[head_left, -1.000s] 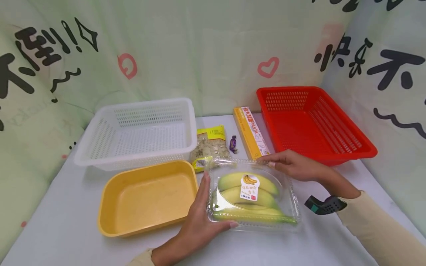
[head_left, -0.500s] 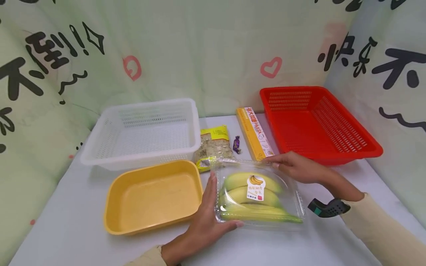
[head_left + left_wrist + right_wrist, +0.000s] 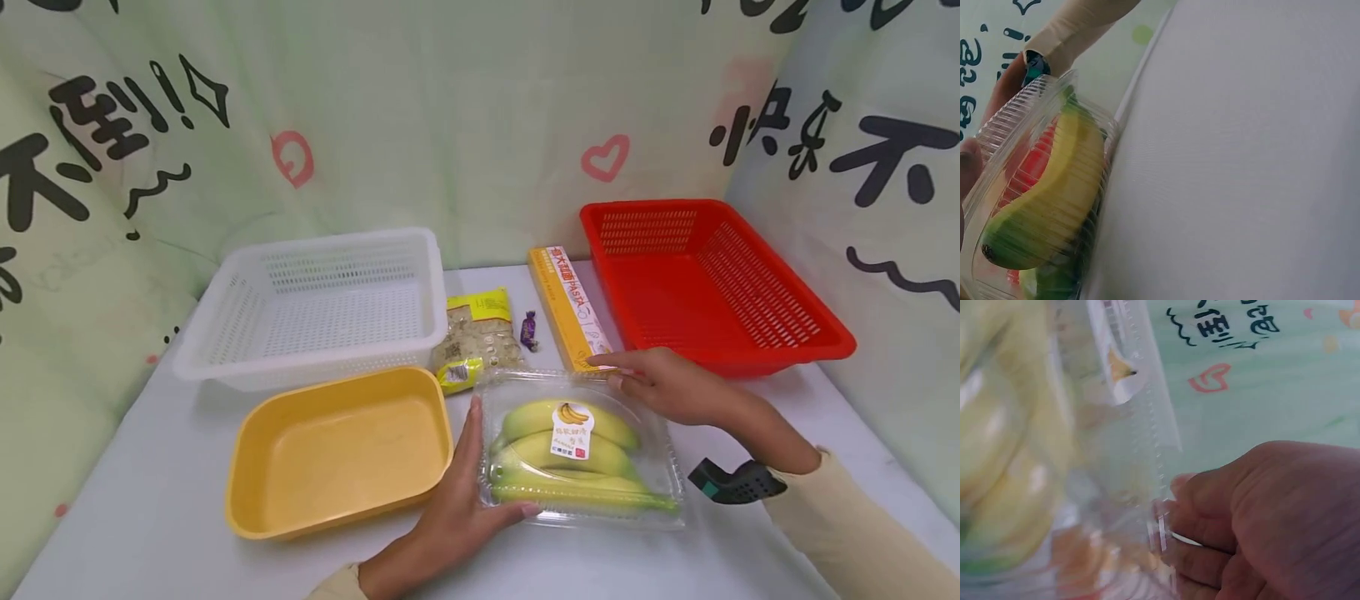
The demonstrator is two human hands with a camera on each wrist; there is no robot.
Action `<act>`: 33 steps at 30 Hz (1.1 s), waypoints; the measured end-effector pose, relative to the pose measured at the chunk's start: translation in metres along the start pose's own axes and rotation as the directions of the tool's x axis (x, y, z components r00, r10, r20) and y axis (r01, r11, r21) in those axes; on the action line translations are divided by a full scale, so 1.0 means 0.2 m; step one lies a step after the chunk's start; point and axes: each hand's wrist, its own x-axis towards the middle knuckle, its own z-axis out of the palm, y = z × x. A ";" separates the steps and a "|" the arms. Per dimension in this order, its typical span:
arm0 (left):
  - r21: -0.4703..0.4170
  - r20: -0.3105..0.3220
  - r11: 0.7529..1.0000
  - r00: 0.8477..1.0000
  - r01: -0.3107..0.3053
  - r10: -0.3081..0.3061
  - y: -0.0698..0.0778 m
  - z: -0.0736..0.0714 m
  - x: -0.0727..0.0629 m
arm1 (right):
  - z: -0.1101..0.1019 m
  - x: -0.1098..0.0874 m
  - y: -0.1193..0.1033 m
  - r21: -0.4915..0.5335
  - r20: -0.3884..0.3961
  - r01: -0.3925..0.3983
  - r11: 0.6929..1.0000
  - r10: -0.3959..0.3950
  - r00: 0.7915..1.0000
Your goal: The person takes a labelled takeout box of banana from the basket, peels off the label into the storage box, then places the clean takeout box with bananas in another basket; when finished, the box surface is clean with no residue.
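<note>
A: Where do we find the clear box?

B: We see it in the lower part of the frame, right of centre, with bananas inside and a white label on its lid. We cannot tell whether its underside touches the tabletop.

A: How does each grip stand?

B: We see the left grip clamped on the box's left side, thumb over the near edge. The right grip pinches the far rim towards the right corner.

A: What do we have around it?

B: Behind it, left to right, we have a yellow bag, a purple sweet and a pasta box. We see a white basket at centre left, a yellow tub at lower left and a red basket at centre right.
</note>
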 end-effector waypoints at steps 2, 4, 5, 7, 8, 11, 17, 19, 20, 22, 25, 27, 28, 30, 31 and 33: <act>-0.005 0.002 1.000 1.000 -0.008 0.008 0.00 0.00 0.00 | -0.02 -0.01 -0.03 0.000 -0.038 -0.003 1.000 0.003 0.999; -0.016 0.003 1.000 1.000 -0.011 0.011 0.00 0.00 0.00 | -0.03 -0.02 -0.06 0.009 -0.067 0.011 1.000 -0.011 0.998; -0.022 0.002 1.000 1.000 -0.012 0.012 0.00 0.00 0.01 | -0.03 -0.02 -0.06 0.016 -0.078 0.030 0.999 -0.029 0.997; -0.030 0.002 0.999 1.000 -0.016 0.016 0.00 0.01 0.01 | -0.03 -0.03 -0.07 0.048 -0.090 0.060 0.997 -0.055 0.994; -0.034 0.002 0.999 1.000 -0.016 0.016 0.00 0.01 0.01 | -0.02 -0.03 -0.07 0.065 -0.090 0.075 0.995 -0.069 0.994; -0.039 0.001 0.999 1.000 -0.013 0.013 0.00 0.02 0.01 | -0.01 -0.03 -0.09 0.095 -0.083 0.098 0.991 -0.090 0.992; -0.043 -0.017 0.999 1.000 0.004 -0.005 -0.01 0.03 0.01 | 0.02 -0.05 -0.15 0.103 -0.008 0.094 0.990 -0.094 0.996; -0.051 -0.024 0.999 1.000 0.005 -0.006 -0.02 0.03 0.01 | 0.03 -0.05 -0.16 0.116 0.014 0.112 0.987 -0.115 0.993; -0.055 -0.027 0.998 1.000 0.006 -0.007 -0.02 0.03 0.01 | 0.03 -0.05 -0.16 0.124 0.020 0.123 0.985 -0.127 0.992; -0.056 -0.030 0.998 0.999 0.010 -0.011 -0.02 0.03 0.01 | 0.04 -0.05 -0.17 0.145 0.030 0.131 0.981 -0.136 0.990; -0.054 -0.030 0.998 0.999 0.014 -0.015 -0.01 0.03 0.01 | 0.06 -0.03 -0.16 0.180 0.033 0.119 0.976 -0.127 0.991; -0.055 -0.026 0.998 1.000 0.006 -0.008 -0.01 0.02 0.00 | 0.07 -0.03 -0.16 0.203 0.032 0.104 0.974 -0.113 0.993; -0.056 -0.026 0.998 1.000 0.001 -0.002 -0.01 0.02 0.00 | 0.08 -0.03 -0.16 0.208 0.029 0.100 0.973 -0.108 0.994; -0.059 -0.026 0.998 1.000 -0.008 0.006 -0.01 0.02 0.00 | 0.09 -0.02 -0.16 0.201 0.020 0.106 0.974 -0.112 0.993; -0.060 -0.026 0.998 1.000 -0.010 0.008 -0.01 0.02 0.00 | 0.10 -0.01 -0.16 0.189 0.015 0.114 0.975 -0.119 0.993; -0.060 -0.027 0.998 1.000 -0.008 0.006 -0.01 0.02 0.00 | 0.11 0.00 -0.16 0.166 0.009 0.122 0.979 -0.126 0.992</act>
